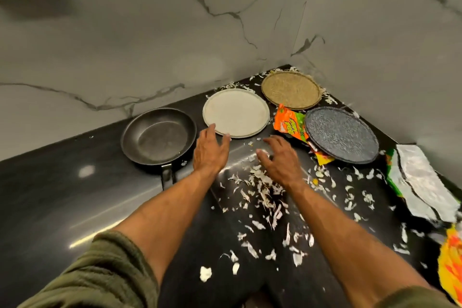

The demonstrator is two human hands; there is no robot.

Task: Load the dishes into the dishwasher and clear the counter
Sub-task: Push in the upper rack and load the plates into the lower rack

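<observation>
Dark glossy table [75,195] in a marble-walled corner. 2 bare hands out over it, neither holding anything: left hand [210,151] spread, fingers relaxed, fingertips at the near rim of the white plate [236,112]; right hand [280,160] loosely open, palm down, above a heap of white scraps [262,192]. Black frying pan [158,135] left of the white plate, handle toward the camera. Tan woven plate [291,90] at the back corner. Speckled grey plate [341,134] on the right, lying on an orange wrapper [290,122]. Torn foil-lined packet [420,182] at the right edge. Olive sleeves pushed up both forearms.
</observation>
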